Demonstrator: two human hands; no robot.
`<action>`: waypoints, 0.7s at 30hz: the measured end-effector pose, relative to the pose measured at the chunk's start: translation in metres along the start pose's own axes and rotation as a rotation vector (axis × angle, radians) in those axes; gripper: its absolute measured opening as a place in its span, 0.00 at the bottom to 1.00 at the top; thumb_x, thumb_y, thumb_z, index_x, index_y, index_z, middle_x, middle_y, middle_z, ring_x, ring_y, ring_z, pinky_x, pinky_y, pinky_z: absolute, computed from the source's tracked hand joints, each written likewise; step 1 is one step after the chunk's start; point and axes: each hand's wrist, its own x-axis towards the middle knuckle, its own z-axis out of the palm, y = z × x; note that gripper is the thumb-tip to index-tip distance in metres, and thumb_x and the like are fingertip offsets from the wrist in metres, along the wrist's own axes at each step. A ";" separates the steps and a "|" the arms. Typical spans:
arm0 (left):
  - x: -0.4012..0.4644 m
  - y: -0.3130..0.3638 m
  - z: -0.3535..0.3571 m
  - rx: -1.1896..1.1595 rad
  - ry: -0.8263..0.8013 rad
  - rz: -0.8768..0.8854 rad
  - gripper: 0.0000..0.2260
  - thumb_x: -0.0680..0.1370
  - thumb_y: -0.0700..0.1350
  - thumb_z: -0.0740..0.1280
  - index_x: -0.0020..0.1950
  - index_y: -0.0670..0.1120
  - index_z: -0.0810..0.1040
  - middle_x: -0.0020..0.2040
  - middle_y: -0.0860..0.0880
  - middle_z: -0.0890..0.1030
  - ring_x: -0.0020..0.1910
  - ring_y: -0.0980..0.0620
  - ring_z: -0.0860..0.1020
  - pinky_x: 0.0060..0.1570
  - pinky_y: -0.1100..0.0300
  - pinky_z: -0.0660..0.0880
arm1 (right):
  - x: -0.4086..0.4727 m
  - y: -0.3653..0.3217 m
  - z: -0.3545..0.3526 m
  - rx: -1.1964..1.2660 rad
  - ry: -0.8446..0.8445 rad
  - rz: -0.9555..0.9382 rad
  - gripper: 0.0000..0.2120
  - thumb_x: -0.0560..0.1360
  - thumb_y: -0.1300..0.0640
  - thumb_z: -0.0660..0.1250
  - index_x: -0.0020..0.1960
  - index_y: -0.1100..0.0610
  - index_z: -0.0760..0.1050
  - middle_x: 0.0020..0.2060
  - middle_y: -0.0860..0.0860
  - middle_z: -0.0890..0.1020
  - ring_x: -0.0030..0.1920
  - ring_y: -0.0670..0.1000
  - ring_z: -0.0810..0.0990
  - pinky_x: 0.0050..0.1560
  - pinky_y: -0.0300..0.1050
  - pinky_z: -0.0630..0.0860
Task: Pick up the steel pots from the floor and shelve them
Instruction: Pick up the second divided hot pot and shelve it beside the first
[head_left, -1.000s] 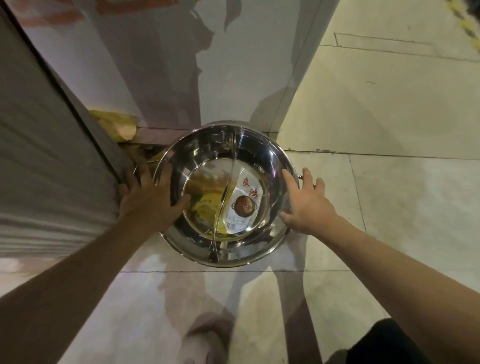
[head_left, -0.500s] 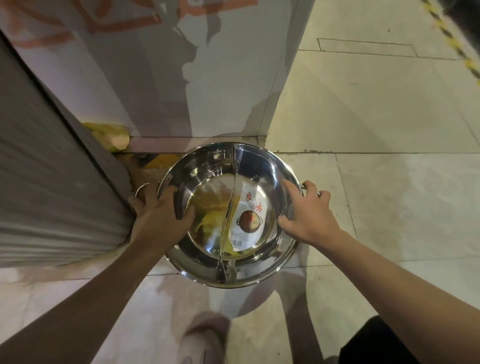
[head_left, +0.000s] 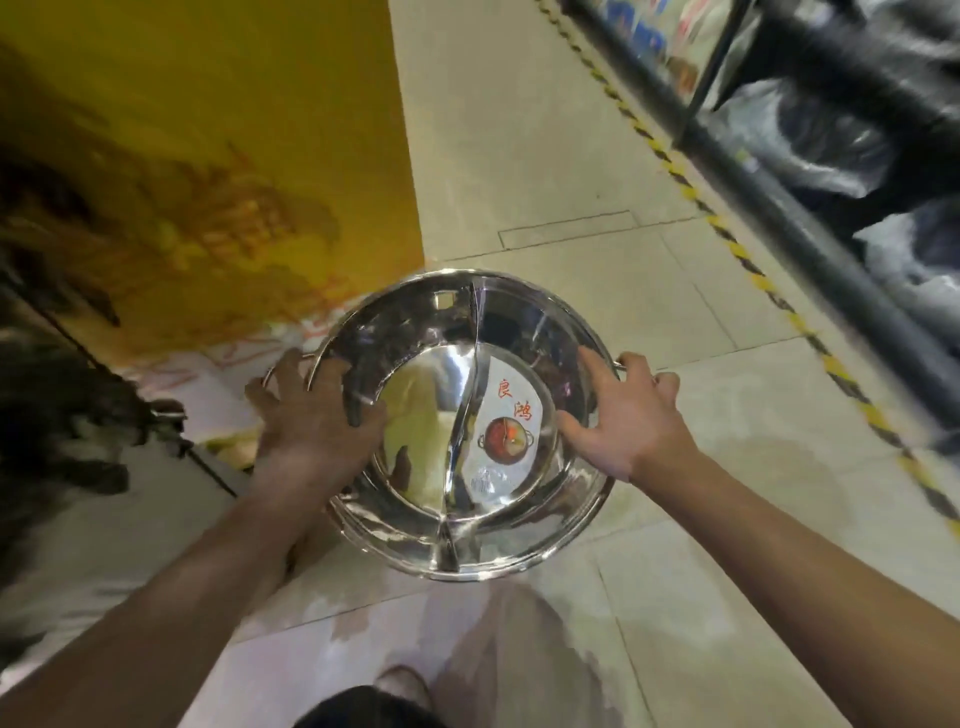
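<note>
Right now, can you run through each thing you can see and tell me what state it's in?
Steel pot: held up off the floor, upright, open side up, no food in it, an S-shaped divider across it.
Label: stuck flat inside the pot's right half.
Left hand: grips the pot's left rim, thumb inside.
Right hand: grips the right rim, thumb inside.
Shelf: loaded with plastic-wrapped goods.

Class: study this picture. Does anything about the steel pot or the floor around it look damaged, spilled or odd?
Nothing looks damaged. The divided steel pot is gripped by the left hand and right hand; its label lies flat inside.
</note>
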 end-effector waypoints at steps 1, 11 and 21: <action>-0.007 0.028 -0.032 -0.016 0.007 0.037 0.28 0.73 0.60 0.70 0.70 0.52 0.69 0.75 0.40 0.60 0.70 0.30 0.63 0.63 0.37 0.70 | -0.010 0.000 -0.041 0.006 0.013 0.006 0.39 0.72 0.31 0.62 0.77 0.38 0.49 0.72 0.57 0.61 0.69 0.66 0.58 0.60 0.62 0.72; -0.051 0.270 -0.328 0.103 -0.024 0.264 0.31 0.75 0.67 0.64 0.73 0.51 0.67 0.78 0.39 0.58 0.73 0.26 0.55 0.65 0.31 0.64 | -0.111 0.008 -0.419 -0.017 0.163 0.081 0.42 0.72 0.30 0.60 0.79 0.42 0.49 0.68 0.58 0.63 0.63 0.65 0.60 0.58 0.62 0.69; -0.037 0.452 -0.486 0.156 0.002 0.628 0.32 0.74 0.69 0.59 0.71 0.51 0.69 0.71 0.34 0.68 0.74 0.32 0.59 0.70 0.32 0.52 | -0.180 0.026 -0.645 -0.068 0.354 0.291 0.41 0.71 0.29 0.59 0.78 0.45 0.55 0.64 0.58 0.66 0.61 0.67 0.63 0.52 0.60 0.70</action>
